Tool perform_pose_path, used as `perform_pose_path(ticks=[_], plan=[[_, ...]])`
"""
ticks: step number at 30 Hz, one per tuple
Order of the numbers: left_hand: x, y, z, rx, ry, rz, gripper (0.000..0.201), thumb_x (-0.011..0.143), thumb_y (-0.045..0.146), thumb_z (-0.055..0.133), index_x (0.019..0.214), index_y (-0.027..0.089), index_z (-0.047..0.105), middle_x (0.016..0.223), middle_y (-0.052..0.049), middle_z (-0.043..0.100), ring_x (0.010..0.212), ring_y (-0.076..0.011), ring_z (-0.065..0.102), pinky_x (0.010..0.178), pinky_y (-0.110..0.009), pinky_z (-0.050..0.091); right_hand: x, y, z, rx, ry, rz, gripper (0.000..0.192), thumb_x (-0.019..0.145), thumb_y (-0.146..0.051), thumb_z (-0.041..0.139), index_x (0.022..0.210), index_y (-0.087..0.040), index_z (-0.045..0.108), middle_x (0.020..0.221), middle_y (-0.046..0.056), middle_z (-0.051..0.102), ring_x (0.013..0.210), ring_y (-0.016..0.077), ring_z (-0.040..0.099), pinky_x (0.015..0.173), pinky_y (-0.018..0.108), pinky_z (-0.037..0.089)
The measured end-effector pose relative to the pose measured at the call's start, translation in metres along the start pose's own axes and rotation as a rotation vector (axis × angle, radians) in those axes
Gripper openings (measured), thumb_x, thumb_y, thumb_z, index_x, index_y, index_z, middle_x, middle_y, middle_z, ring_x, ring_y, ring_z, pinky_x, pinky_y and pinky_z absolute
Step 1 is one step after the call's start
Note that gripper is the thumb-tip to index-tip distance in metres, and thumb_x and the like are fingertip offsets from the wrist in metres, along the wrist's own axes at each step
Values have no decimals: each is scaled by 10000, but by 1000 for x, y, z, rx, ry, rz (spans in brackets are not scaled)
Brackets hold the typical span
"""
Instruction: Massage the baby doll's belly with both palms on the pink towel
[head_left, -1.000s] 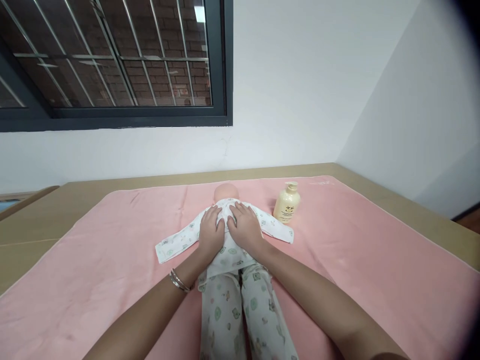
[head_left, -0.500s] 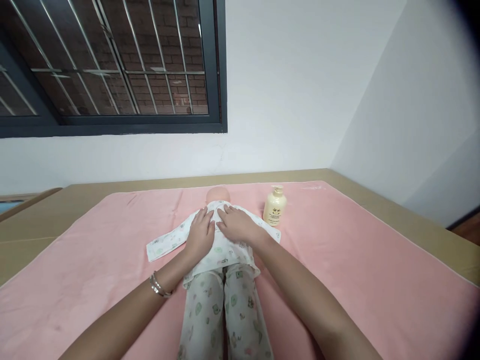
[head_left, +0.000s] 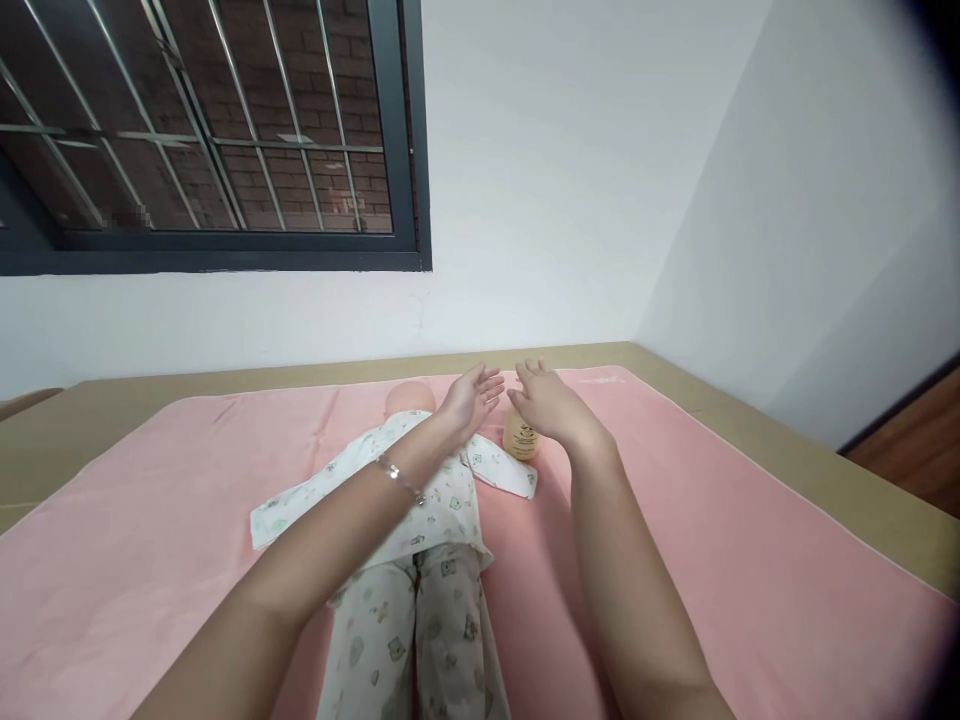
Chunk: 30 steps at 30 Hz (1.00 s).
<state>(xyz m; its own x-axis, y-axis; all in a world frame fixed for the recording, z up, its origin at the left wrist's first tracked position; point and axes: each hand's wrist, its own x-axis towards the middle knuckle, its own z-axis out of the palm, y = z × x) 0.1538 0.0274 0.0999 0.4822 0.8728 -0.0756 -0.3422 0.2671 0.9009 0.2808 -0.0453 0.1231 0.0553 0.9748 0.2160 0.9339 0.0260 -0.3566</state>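
Observation:
A baby doll (head_left: pixel 420 500) in white printed pyjamas lies on a pink towel (head_left: pixel 750 540), head away from me, sleeves spread out. A cream pump bottle (head_left: pixel 520 437) stands just right of the doll's shoulder, its top hidden behind my right hand. My left hand (head_left: pixel 471 396) is raised above the doll's right shoulder, palm up, fingers apart, holding nothing. My right hand (head_left: pixel 546 403) hovers palm down over the bottle, fingers spread, and I cannot tell if it touches the bottle. A bracelet is on my left wrist.
The towel covers a tan surface (head_left: pixel 112 410) set into a corner of white walls. A dark-framed barred window (head_left: pixel 202 140) is at the upper left. Wooden floor (head_left: pixel 915 440) shows at the far right.
Both hands have lifted off the doll's chest and moved up and right toward the bottle. The view has shifted, so doll and bottle sit further left.

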Motion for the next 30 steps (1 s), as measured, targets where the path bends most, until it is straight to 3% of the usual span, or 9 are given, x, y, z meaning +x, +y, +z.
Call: perform_pose_path(ticks=[5,8,10,14,17,20,24,27,30], plan=[[21,6,28,-226,33,-96,497,927,446,362,1227,68,480,1146,-211,621,1027,-240,637,819,-308,521,17,3,14,-8,2,22,412,929,-234,344,1278,-107,523,1388,159,496,1316,252,411,1053,357,321],[9,6,27,-276,52,-124,490,935,410,336,1273,72,440,1123,-200,628,948,-230,657,750,-307,534,16,-1,15,-16,42,72,376,932,-247,311,1146,-132,599,1201,162,625,1150,275,555,1008,424,356],[-9,6,18,-287,59,-155,465,929,396,353,1264,91,456,1137,-195,624,942,-233,659,747,-319,539,16,-4,17,-44,81,105,374,927,-269,329,1118,-107,607,1146,188,644,1105,301,576,999,479,353],[-53,7,-19,-303,78,-214,437,896,399,428,1203,102,521,1239,-211,572,1034,-249,640,812,-336,535,20,-14,31,-93,193,128,416,936,-302,347,1173,-58,588,1228,220,604,1249,340,464,1064,584,235],[-78,7,-52,-365,125,-211,399,896,370,432,1185,114,532,1230,-202,588,1061,-253,638,856,-356,529,20,-37,47,-78,318,137,427,944,-293,342,1204,-58,586,1319,220,544,1341,354,352,1089,622,148],[-89,9,-78,-452,185,-170,366,910,331,416,1165,99,537,1120,-186,645,988,-239,670,857,-353,532,10,-75,70,30,393,-64,422,943,-246,341,1271,-81,551,1402,180,482,1377,274,325,1151,519,114],[-99,24,-99,-528,194,-138,392,949,323,313,1158,90,549,1088,-173,667,976,-236,676,880,-374,524,-17,-123,109,251,147,-436,469,979,-315,312,1399,-145,433,1498,128,364,1424,231,238,1168,506,129],[-106,36,-112,-497,230,-110,433,950,380,313,1182,103,552,1229,-177,617,1111,-255,621,956,-394,479,-42,-144,132,350,28,-549,595,984,-399,322,1499,-125,208,1571,124,156,1456,259,56,1168,542,102],[-113,36,-115,-464,195,-69,456,943,426,341,1219,128,549,1333,-149,562,1244,-250,527,1039,-384,408,-65,-154,138,423,13,-605,768,955,-472,392,1518,-122,5,1586,114,-21,1450,287,-47,1171,540,106]])
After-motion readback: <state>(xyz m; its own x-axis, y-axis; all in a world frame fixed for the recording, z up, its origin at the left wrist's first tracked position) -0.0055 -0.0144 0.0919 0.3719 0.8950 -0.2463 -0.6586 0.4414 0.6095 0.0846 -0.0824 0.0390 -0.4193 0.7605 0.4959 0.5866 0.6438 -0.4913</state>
